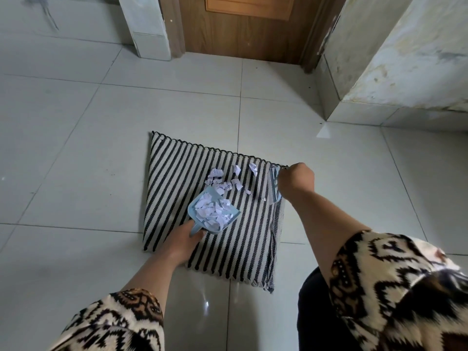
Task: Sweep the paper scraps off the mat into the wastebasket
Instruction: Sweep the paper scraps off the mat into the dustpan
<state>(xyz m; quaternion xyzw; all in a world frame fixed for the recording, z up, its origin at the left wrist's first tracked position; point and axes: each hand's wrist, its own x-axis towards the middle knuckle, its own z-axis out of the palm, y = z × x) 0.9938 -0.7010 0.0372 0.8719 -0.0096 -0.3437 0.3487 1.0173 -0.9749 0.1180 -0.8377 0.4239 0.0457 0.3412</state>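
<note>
Head view, looking down at a striped black-and-white mat (177, 173) lying flat on a pale tiled floor (76, 148), in front of a brown wooden door (248, 34). Left hand (183, 243) grips the handle of a light blue dustpan (194, 206), fingers curled round the handle, thumb on its left side. The pan sits on the mat near the mat's middle, mouth pointing away from the person and toward the right. A heap of white paper scraps (215, 215) fills the pan. More loose scraps (215, 176) lie on the mat just beyond the pan's mouth, some touching its lip, with a few single bits further right toward the mat's far edge. Right hand (295, 179) is a closed fist round a light blue brush (274, 184), held at the mat's far right corner, to the right of the loose scraps. The brush head points down at the mat; cannot tell whether the bristles touch it. Both forearms are bare, with patterned brown, black and cream sleeves (379, 287) at the bottom of frame. A grey-white wall (405, 59) corner stands at right, beyond the mat. The mat's near right edge is frayed and slightly rumpled.
</note>
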